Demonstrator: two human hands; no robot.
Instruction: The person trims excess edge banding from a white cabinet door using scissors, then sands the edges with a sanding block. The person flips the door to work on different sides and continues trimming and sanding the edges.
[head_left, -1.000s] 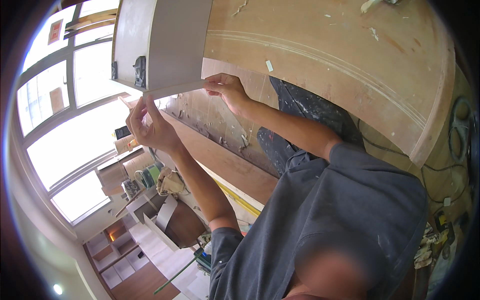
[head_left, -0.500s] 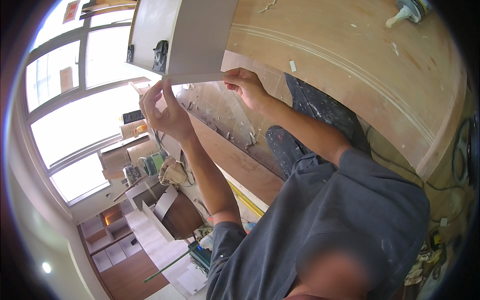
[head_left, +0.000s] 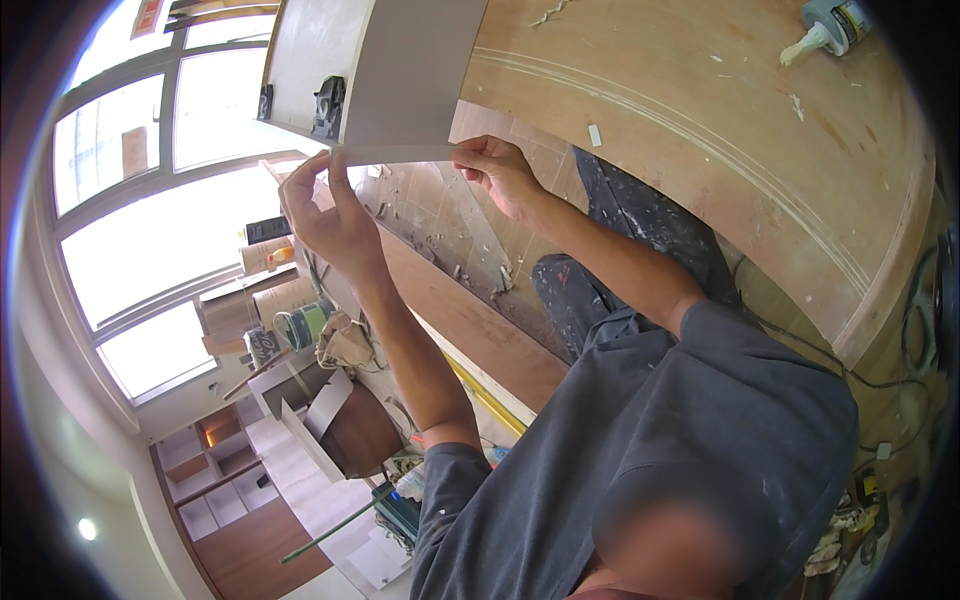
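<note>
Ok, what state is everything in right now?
Pale strip: straight, held at both ends
Left hand: pinching strip's left end
Right hand: pinching strip's right end
Wooden board: pale-streaked, scattered with scraps
Grey nozzle bottle: lying on its side
Ceiling light: lit
Dark trousers: paint-spattered

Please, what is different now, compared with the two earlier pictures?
Mainly the view has shifted: since the first picture, the grey panel and both hands appear farther right, and the cartridge shows more fully at upper right. Nothing was visibly taken hold of or let go. The left hand and right hand stay at opposite ends of the pale strip.
</note>
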